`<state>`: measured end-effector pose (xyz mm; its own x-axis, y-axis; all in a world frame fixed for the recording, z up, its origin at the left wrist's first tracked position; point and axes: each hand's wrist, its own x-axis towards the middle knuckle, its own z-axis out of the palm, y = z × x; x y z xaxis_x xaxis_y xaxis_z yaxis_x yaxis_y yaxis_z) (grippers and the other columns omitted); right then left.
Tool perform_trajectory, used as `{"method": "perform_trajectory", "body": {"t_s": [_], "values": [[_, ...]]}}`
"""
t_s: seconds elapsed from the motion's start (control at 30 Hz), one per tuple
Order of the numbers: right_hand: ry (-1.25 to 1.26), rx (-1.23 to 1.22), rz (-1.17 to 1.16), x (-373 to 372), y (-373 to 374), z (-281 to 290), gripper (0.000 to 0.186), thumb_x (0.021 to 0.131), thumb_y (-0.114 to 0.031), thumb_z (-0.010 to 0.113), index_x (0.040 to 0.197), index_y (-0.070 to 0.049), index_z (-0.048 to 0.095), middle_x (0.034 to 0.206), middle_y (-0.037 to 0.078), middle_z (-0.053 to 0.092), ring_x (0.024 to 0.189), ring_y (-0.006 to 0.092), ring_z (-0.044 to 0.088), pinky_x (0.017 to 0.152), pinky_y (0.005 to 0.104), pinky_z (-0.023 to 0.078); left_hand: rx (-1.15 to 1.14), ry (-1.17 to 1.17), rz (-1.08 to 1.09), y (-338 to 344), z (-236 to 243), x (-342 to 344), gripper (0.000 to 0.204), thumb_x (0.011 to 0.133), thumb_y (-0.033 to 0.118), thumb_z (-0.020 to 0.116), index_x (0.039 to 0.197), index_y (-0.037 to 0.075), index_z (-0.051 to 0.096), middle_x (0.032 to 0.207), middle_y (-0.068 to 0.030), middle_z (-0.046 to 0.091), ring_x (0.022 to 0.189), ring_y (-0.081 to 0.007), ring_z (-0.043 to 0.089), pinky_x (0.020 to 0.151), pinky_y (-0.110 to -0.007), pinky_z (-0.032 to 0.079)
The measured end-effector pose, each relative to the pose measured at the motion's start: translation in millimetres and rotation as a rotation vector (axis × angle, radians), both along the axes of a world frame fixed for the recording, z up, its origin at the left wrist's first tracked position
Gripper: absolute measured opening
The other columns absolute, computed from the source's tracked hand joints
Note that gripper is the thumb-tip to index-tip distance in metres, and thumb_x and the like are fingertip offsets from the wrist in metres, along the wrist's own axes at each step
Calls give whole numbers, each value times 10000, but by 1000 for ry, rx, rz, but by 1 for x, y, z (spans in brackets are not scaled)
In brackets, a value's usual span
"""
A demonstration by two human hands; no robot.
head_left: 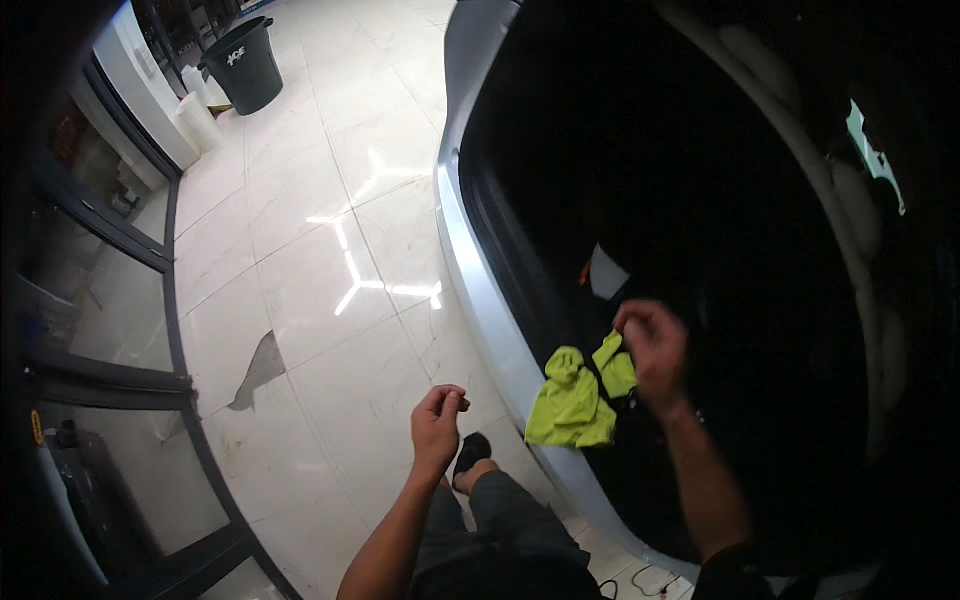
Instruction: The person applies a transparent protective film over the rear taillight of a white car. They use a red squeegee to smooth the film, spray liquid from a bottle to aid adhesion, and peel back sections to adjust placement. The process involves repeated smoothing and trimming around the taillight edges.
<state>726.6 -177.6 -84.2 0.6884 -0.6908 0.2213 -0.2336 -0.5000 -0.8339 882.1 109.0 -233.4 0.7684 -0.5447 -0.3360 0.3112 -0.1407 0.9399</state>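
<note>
Over the dark boot of a silver car (pixel 468 240), my right hand (pixel 655 350) is closed, its fingertips at the upper corner of a yellow-green cloth (pixel 618 372). Part of that cloth is hidden behind the hand. A second, crumpled yellow-green cloth (pixel 570 408) lies just left of it, draped across the boot's edge. My left hand (pixel 437 430) is raised above the tiled floor, apart from the car, with its fingers curled together; whether anything small is between them is hidden. Farther into the boot sits a white flat piece (pixel 607 273) with an orange bit beside it.
Pale glossy tiles (pixel 330 380) form the floor, with a dark irregular patch (pixel 262 372) on the left. Dark-framed glass doors (pixel 150 390) stand along the left side. A dark green bin (pixel 245 65) is at the far left, near a white roll (pixel 198 122). Cables (pixel 650 582) lie at the bottom.
</note>
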Motion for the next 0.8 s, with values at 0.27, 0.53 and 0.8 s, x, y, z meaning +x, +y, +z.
{"method": "perform_trajectory", "body": {"t_s": [0.27,0.53,0.8], "values": [[219,-1092,77,338,-237,235,194,1077,-58,602,1231,-71,719,1169,116,744,1009,230,745,838,347,618,-227,-28,79,-185,53,255,391,1049,100,682,1421,3,608,1297,-119,703,1196,-211,687,1048,-375,533],[323,-1753,13,534,-393,322,323,1085,-111,623,1393,-132,718,1418,114,716,1395,298,645,1169,460,529,-469,-326,60,-410,147,554,534,1063,231,633,1533,-13,565,1527,-262,589,1426,-383,574,1180,-481,446],[508,-1664,-41,557,-394,311,375,997,5,559,1335,23,720,1340,203,746,1311,328,695,1116,461,551,-519,-556,-212,-480,152,623,600,1061,282,583,1569,-34,537,1631,-279,455,1532,-508,376,1254,-581,284]]}}
